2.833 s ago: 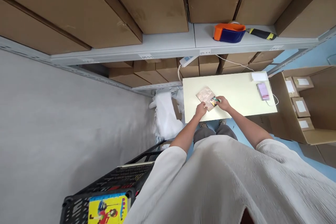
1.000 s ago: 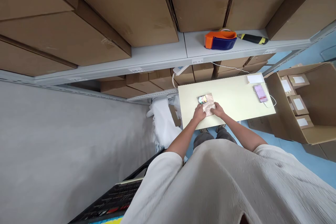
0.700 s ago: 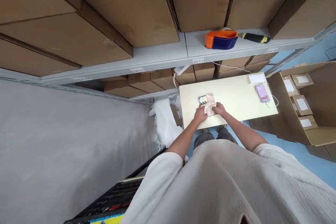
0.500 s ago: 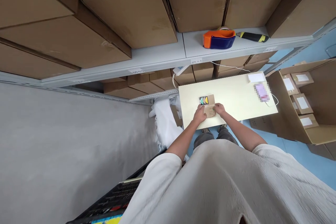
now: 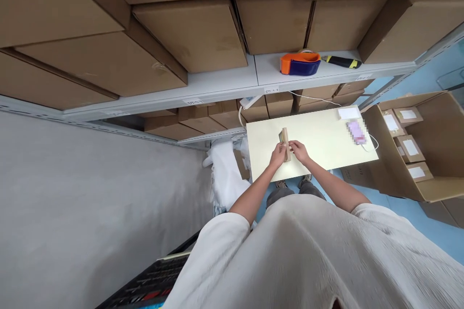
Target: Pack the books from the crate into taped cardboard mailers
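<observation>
A small brown cardboard box [image 5: 286, 136] is held on edge above the pale tabletop [image 5: 319, 135], its narrow side turned up towards me. Part of a coloured print shows on its left face. My left hand [image 5: 278, 154] is closed around the lower left of the box. From the right, my right hand [image 5: 299, 151] has its fingers bent together against the box's side; the exact fingertip contact is small and hard to make out.
A white box [image 5: 348, 113] and a blurred purple phone [image 5: 356, 132] with a cable lie at the table's right. Behind, a shelf [image 5: 224, 77] carries cartons, an orange-blue tape dispenser [image 5: 300, 64] and a utility knife [image 5: 342, 62]. A large open carton [image 5: 440, 125] stands right; white wrapping [image 5: 226, 169] lies left.
The small box has turned from showing its broad printed face to standing on edge. My right hand has shifted its hold along the right side. The whole view has tilted slightly.
</observation>
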`<state>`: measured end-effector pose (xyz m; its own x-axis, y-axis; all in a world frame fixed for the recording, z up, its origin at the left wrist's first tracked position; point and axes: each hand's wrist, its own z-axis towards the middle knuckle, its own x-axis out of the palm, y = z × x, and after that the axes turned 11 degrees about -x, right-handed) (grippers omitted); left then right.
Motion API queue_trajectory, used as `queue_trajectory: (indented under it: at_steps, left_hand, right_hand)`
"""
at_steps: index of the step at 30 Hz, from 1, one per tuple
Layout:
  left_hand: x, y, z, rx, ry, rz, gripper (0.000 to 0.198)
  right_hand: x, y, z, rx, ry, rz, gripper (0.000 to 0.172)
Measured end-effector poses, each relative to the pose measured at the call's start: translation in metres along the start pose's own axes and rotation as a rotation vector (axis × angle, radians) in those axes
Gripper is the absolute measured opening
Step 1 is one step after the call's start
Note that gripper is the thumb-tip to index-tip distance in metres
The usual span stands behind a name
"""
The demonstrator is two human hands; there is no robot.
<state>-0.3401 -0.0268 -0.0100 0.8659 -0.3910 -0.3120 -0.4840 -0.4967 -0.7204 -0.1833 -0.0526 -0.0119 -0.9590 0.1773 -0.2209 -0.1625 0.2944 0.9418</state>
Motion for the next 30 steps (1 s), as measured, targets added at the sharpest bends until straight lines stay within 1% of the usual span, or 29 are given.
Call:
queue_trajectory:
  at_steps: [2, 4, 7, 10, 13, 15, 17, 20, 22, 26, 30]
  left_hand:
    - [-0.012, 0.003, -0.003, -0.007, -0.070, -0.011, 0.043]
    - [-0.025, 0.009, -0.005, -0.031, -0.142, -0.025, 0.043]
    - [-0.042, 0.020, -0.003, -0.097, -0.232, -0.049, 0.046]
    - [-0.052, 0.034, 0.002, -0.127, -0.258, -0.042, 0.055]
    - [-0.058, 0.046, 0.009, -0.107, -0.237, -0.014, 0.067]
    - [-0.060, 0.053, 0.011, -0.096, -0.222, 0.019, 0.069]
    - [-0.061, 0.060, 0.012, -0.064, -0.201, 0.061, 0.066]
    - [-0.061, 0.071, 0.010, 0.021, -0.153, 0.132, 0.058]
    - [-0.060, 0.077, 0.008, 0.045, -0.117, 0.176, 0.058]
    - [-0.059, 0.085, 0.003, -0.002, -0.041, 0.248, 0.064]
    - [-0.059, 0.088, -0.003, -0.027, 0.019, 0.328, 0.076]
  right_hand:
    - [0.008, 0.001, -0.003, -0.005, 0.105, 0.052, 0.039]
    - [0.015, -0.001, -0.004, 0.006, 0.178, 0.056, 0.041]
    - [0.023, -0.009, -0.007, 0.018, 0.217, -0.021, 0.038]
    - [0.029, -0.021, -0.009, 0.040, 0.227, -0.130, 0.034]
    - [0.033, -0.031, -0.013, 0.115, 0.273, -0.211, 0.041]
    - [0.035, -0.036, -0.016, 0.144, 0.297, -0.242, 0.046]
    - [0.037, -0.039, -0.018, 0.144, 0.296, -0.254, 0.049]
    - [0.039, -0.040, -0.020, 0.137, 0.284, -0.259, 0.053]
    - [0.040, -0.040, -0.020, 0.136, 0.285, -0.261, 0.055]
    - [0.042, -0.037, -0.021, 0.139, 0.266, -0.248, 0.058]
    - [0.046, -0.037, -0.023, 0.155, 0.214, -0.227, 0.060]
